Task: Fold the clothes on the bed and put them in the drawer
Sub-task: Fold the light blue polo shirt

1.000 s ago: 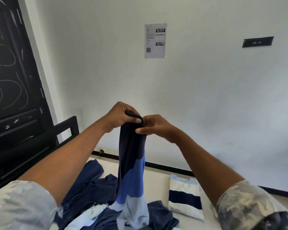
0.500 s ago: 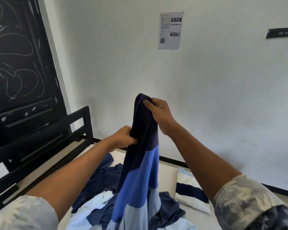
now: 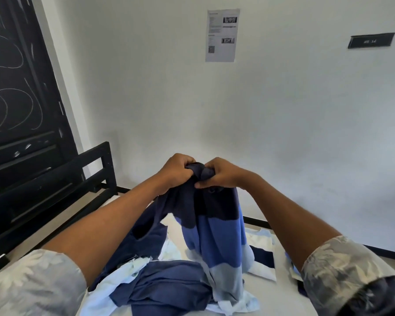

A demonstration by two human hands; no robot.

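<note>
A shirt in navy, blue and pale blue bands (image 3: pixel 217 233) hangs above the bed (image 3: pixel 269 290), its lower end resting on the pile. My left hand (image 3: pixel 176 172) and my right hand (image 3: pixel 219 173) grip its bunched navy top edge side by side, knuckles nearly touching. Under it lies a heap of crumpled navy and light-blue clothes (image 3: pixel 164 286). A folded white and navy striped garment (image 3: pixel 263 254) lies flat on the bed to the right, partly hidden by the hanging shirt. No drawer is in view.
A black bed frame rail (image 3: pixel 94 165) runs along the left side. Behind it stands a black door with chalk scribbles (image 3: pixel 16 92). A white wall with a paper notice (image 3: pixel 221 35) is straight ahead.
My right hand has come down and my left hand up, so both now meet at the shirt's top edge. The shirt hangs lower and wider than before.
</note>
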